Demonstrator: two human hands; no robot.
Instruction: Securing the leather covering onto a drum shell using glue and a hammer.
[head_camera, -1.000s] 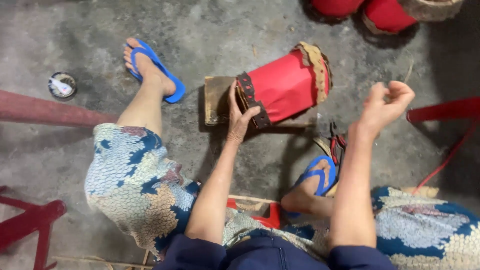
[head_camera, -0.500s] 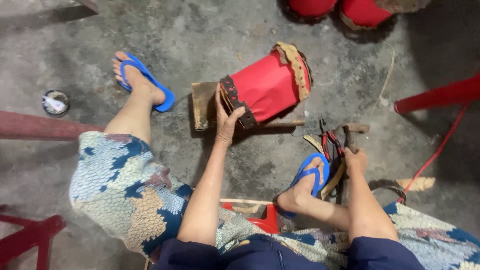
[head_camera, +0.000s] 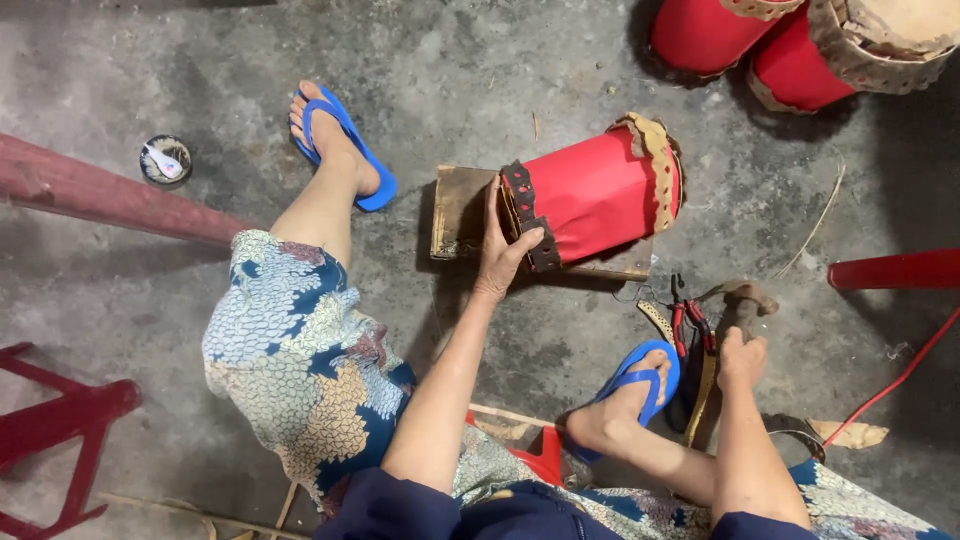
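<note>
Left hand (head_camera: 505, 250) grasps near end of red drum (head_camera: 592, 195) lying on wooden block (head_camera: 458, 212), centre floor. Right hand (head_camera: 742, 355) clenched around hammer (head_camera: 735, 305) handle, beside red-handled pliers (head_camera: 690, 325).

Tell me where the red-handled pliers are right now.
In the head view, the red-handled pliers lie on the concrete floor at the person's right, between the blue flip-flop and the right hand, below the red cylindrical drum.
</note>
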